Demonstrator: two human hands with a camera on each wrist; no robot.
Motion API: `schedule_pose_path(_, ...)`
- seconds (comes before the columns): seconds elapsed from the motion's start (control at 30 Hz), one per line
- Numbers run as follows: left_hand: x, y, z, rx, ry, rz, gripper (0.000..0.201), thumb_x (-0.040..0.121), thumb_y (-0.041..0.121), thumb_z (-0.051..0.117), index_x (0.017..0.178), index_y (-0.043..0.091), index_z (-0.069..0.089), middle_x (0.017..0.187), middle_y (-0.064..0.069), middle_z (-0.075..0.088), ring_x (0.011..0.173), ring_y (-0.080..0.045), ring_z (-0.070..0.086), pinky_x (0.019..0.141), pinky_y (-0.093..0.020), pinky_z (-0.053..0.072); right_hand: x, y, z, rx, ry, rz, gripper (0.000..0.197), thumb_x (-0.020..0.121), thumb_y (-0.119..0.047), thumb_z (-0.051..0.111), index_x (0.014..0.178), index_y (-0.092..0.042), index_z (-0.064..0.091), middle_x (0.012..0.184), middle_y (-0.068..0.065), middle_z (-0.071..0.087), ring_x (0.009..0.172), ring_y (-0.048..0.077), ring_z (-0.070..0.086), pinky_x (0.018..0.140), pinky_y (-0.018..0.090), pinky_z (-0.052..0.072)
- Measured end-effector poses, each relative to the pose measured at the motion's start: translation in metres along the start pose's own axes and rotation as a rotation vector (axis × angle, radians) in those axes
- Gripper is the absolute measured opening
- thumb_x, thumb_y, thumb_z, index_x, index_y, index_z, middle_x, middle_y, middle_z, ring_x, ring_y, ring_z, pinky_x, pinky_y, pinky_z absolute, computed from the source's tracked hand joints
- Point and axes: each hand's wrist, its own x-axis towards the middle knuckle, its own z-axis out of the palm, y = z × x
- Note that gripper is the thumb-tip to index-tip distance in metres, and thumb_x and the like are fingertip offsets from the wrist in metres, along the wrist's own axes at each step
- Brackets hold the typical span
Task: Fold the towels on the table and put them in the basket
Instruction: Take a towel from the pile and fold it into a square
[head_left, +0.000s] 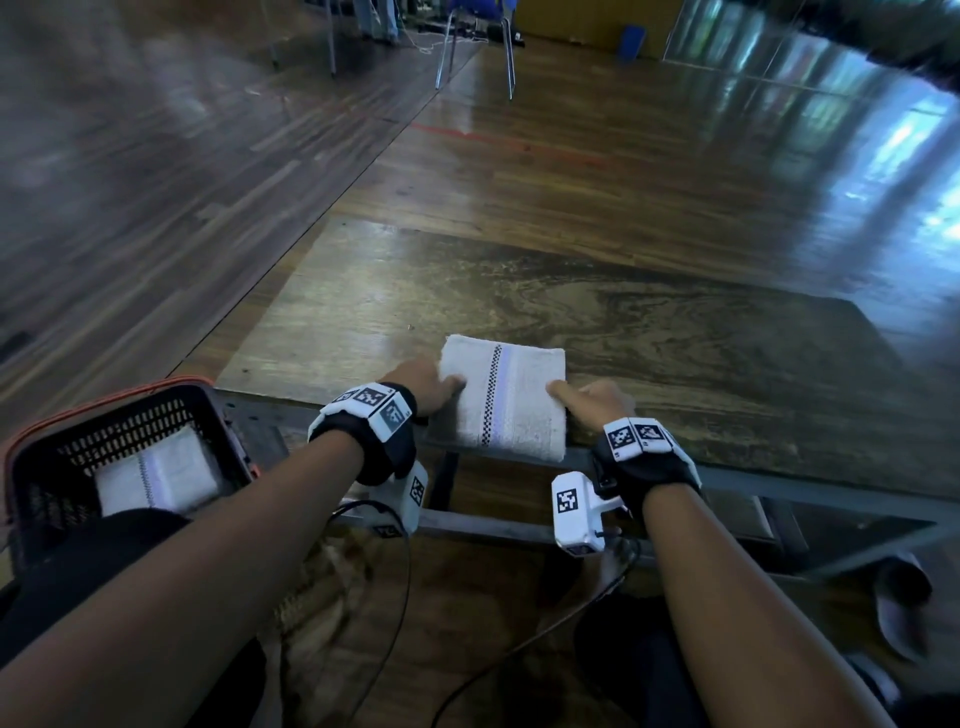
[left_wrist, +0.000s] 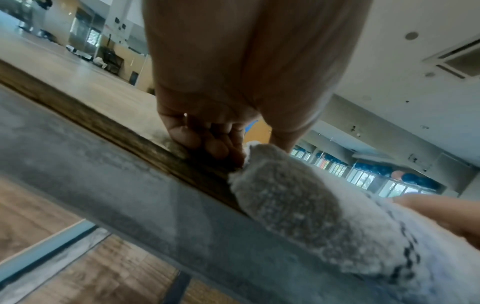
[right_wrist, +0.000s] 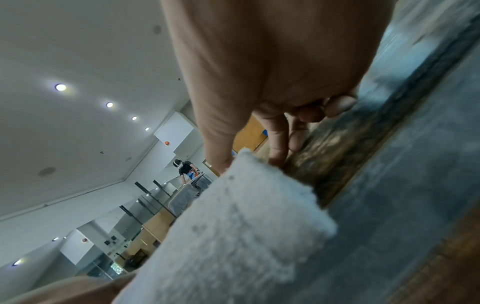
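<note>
A folded beige towel (head_left: 504, 397) with a checked stripe lies at the front edge of the wooden table (head_left: 675, 332), its near end hanging over the rim. My left hand (head_left: 447, 387) pinches its left edge, thumb on top. In the left wrist view the curled fingers (left_wrist: 207, 144) sit at the towel (left_wrist: 298, 211) edge. My right hand (head_left: 563, 389) pinches the right edge. The right wrist view shows that thumb on the towel (right_wrist: 233, 236) and the fingers (right_wrist: 279, 148) down beside it. A black basket (head_left: 36, 467) with an orange rim stands at the left and holds another folded towel (head_left: 156, 475).
The table's grey metal frame (head_left: 519, 530) runs below the front edge. Cables (head_left: 395, 597) hang from the wrist cameras. A sandal (head_left: 901, 597) lies on the floor at the right. Chair legs (head_left: 475, 57) stand far behind. Another person (right_wrist: 185, 167) works at a distant table.
</note>
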Motion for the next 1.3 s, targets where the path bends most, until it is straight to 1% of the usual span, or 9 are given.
schedule_pose_path(0.23,0.009,0.015,-0.006,-0.149,0.01,-0.022,0.038,0.092,0.034,0.052,0.094,-0.002,0.063,0.108,-0.024,0.064,0.1,-0.037,0.06,0.072,-0.031,0.04,0.012,-0.013,0.008,-0.016,-0.062,0.024,0.043,0.071,-0.049,0.057,0.081,-0.008,0.065,0.083,0.008,0.067,0.08,0.027,0.063,0.07,0.035,0.052)
schedule_pose_path(0.33,0.015,0.02,-0.012,-0.335,0.006,-0.071,0.032,0.087,0.033,0.06,0.07,0.008,0.052,0.086,-0.015,0.062,0.08,-0.03,0.058,0.064,-0.029,0.039,0.015,-0.02,0.003,0.153,-0.048,0.033,0.034,0.075,-0.041,0.058,0.076,-0.007,0.062,0.076,0.006,0.064,0.065,0.021,0.06,0.055,0.027,0.043)
schedule_pose_path(0.4,0.017,0.019,-0.013,-0.47,-0.01,-0.129,0.033,0.082,0.03,0.068,0.066,0.008,0.049,0.071,-0.007,0.053,0.064,-0.022,0.05,0.055,-0.028,0.036,0.017,-0.022,-0.001,0.272,-0.049,0.037,0.028,0.079,-0.031,0.058,0.081,-0.004,0.064,0.079,0.009,0.065,0.067,0.022,0.061,0.06,0.03,0.047)
schedule_pose_path(0.6,-0.004,0.015,-0.011,-0.723,-0.083,-0.161,0.025,0.077,0.01,0.07,0.097,-0.005,0.062,0.092,-0.02,0.06,0.083,-0.033,0.058,0.072,-0.042,0.048,-0.009,-0.013,-0.015,0.508,-0.215,0.103,0.026,0.083,0.0,0.059,0.108,0.007,0.061,0.102,0.024,0.067,0.092,0.035,0.067,0.076,0.04,0.055)
schedule_pose_path(0.77,-0.049,0.008,-0.01,-0.846,-0.166,-0.135,0.014,0.08,0.015,0.07,0.074,0.01,0.058,0.069,-0.005,0.061,0.058,-0.02,0.057,0.048,-0.025,0.045,-0.05,-0.001,-0.031,0.616,-0.325,0.147,0.03,0.081,0.008,0.061,0.109,0.015,0.057,0.104,0.025,0.063,0.09,0.033,0.063,0.071,0.043,0.053)
schedule_pose_path(0.87,-0.087,-0.001,-0.009,-0.906,-0.203,-0.11,0.019,0.08,0.015,0.07,0.09,0.002,0.06,0.074,-0.009,0.058,0.054,-0.02,0.05,0.043,-0.021,0.039,-0.083,0.002,-0.035,0.574,-0.417,0.101,0.027,0.082,0.008,0.06,0.109,0.013,0.058,0.104,0.025,0.064,0.093,0.036,0.063,0.083,0.047,0.052)
schedule_pose_path(1.0,-0.135,-0.017,-0.028,-0.962,-0.247,0.035,0.034,0.086,0.006,0.061,0.118,-0.001,0.053,0.101,-0.019,0.06,0.083,-0.029,0.052,0.06,-0.032,0.042,-0.125,-0.005,-0.04,0.682,-0.56,-0.001,0.034,0.085,0.011,0.052,0.119,0.007,0.054,0.105,0.019,0.064,0.091,0.03,0.063,0.079,0.045,0.053)
schedule_pose_path(1.17,-0.191,-0.033,-0.077,-1.044,-0.153,0.139,0.045,0.071,0.009,0.075,0.111,0.014,0.056,0.096,-0.007,0.068,0.081,-0.021,0.066,0.072,-0.036,0.054,-0.165,-0.051,-0.06,0.745,-0.507,-0.205,0.04,0.087,0.007,0.053,0.126,-0.002,0.047,0.116,0.017,0.059,0.091,0.027,0.062,0.074,0.04,0.053)
schedule_pose_path(1.3,-0.231,-0.035,-0.122,-1.112,0.024,0.182,0.027,0.071,0.02,0.077,0.095,0.019,0.063,0.083,-0.001,0.07,0.067,-0.016,0.067,0.057,-0.027,0.053,-0.197,-0.103,-0.073,0.677,-0.485,-0.389,0.039,0.089,-0.005,0.056,0.127,-0.006,0.046,0.115,0.017,0.059,0.099,0.03,0.058,0.08,0.042,0.048)
